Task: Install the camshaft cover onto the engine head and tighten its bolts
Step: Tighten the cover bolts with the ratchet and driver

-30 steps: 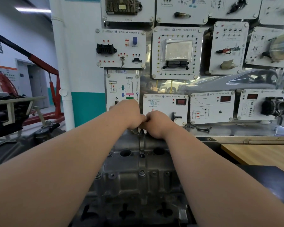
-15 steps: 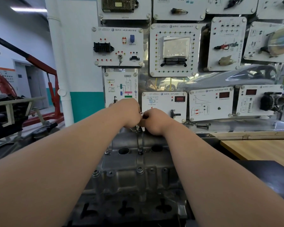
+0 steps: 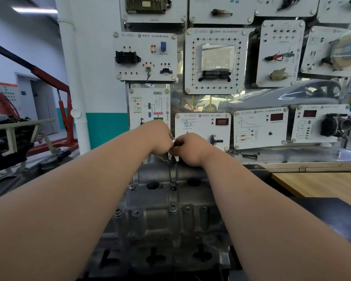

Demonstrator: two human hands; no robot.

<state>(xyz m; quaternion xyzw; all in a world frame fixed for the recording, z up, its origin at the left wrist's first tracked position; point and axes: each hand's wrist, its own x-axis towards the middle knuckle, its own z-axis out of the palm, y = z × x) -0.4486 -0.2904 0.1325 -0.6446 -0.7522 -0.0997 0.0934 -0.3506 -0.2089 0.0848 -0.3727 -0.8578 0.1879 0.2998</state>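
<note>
The grey cast camshaft cover lies on the engine head in front of me, with several bolts seated in its bosses. Both arms reach to its far end. My left hand and my right hand meet there, fingers curled round a small shiny metal tool that stands over a bolt at the far edge. Most of the tool is hidden by the fingers.
A panel of white training boards rises right behind the engine. Loose bolts lie on its metal shelf. A wooden tabletop is at the right, a red engine hoist at the left.
The hands stay together at the cover's far end; the shiny tool now shows more between them. The view has tilted slightly.
</note>
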